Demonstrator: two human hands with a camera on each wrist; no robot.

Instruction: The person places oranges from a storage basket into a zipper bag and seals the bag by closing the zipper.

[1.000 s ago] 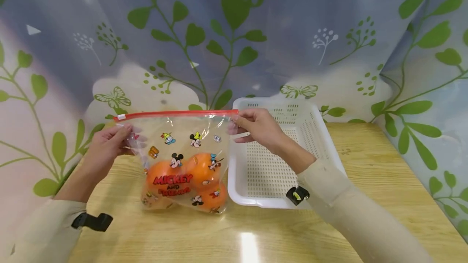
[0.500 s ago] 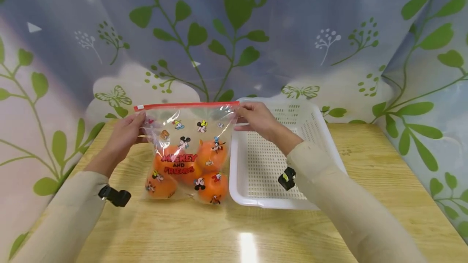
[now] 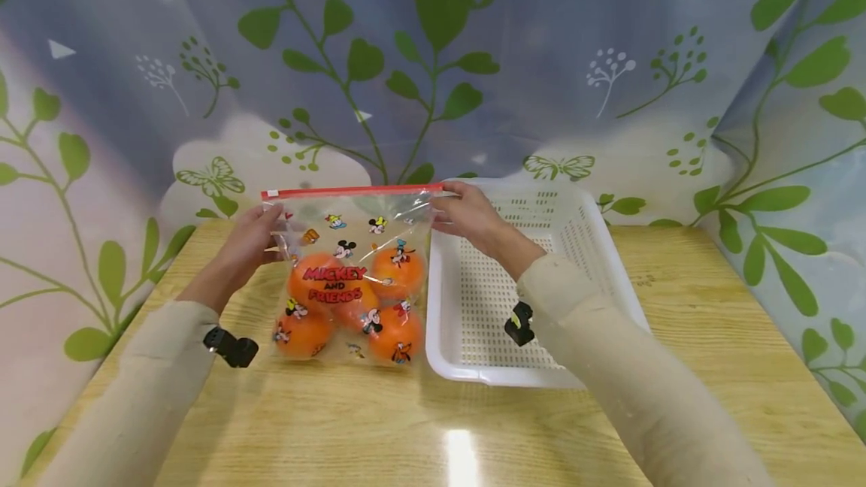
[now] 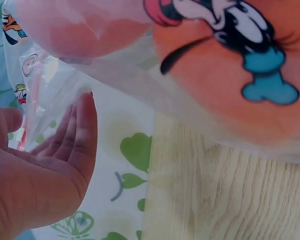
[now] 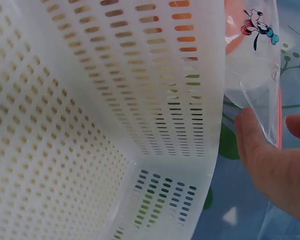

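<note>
A clear slider zip bag (image 3: pixel 365 235) printed with cartoon figures stands on the table in the head view, several orange fruits (image 3: pixel 302 331) in its lower part. Its red zip strip (image 3: pixel 352 190) runs straight along the top, and the white slider (image 3: pixel 273 193) sits at the left end. My left hand (image 3: pixel 252 235) pinches the bag's upper left edge just below the slider. At the upper right corner, my right hand (image 3: pixel 473 218) holds the plastic between thumb and fingers. The right wrist view shows that hand (image 5: pixel 272 160) beside the basket wall.
A white perforated plastic basket (image 3: pixel 497 376) stands right of the bag, under my right forearm, its visible floor bare. The wooden table (image 3: pixel 338 427) extends in front. A leaf-patterned curtain (image 3: pixel 528 58) hangs behind and at both sides.
The bag's top has shifted up and to the right, and its fruits have spread out and moved slightly farther back. My left hand has moved right, my right hand slightly back. The basket stays put.
</note>
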